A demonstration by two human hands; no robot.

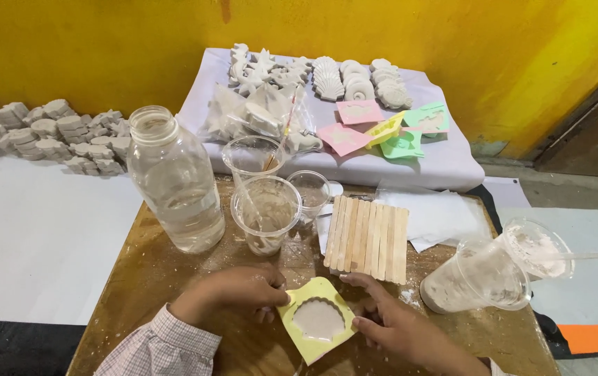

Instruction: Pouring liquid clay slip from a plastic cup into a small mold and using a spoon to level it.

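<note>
- Nearest the camera, a checked sleeve leads to the left hand, whose curled fingers pinch the left edge of a yellow shell mould.
- That mould is a soft, square-ish yellow piece lying flat but turned at an angle on the wooden board, near its front edge; its scalloped hollow is filled level with pale grey wet plaster.
- On the mould's other side the right hand grips its right edge, thumb low and forefinger on the upper corner.
- Farther back on the left stands a clear glass bottle without a lid, partly filled with clear liquid.
- Just beside it are three clear plastic cups; the front one is smeared with plaster.
- Next comes a row of flat wooden sticks laid side by side, with white sheets behind them.
- At the right edge a cup of white powder lies tipped on its side, another smeared cup behind it.
- Behind the board, a white cloth-covered stand bears white plaster casts of shells and sea creatures, plus pink, yellow and green moulds.
- More grey-white casts are heaped at far left against the yellow wall, above a white floor covering.
</note>
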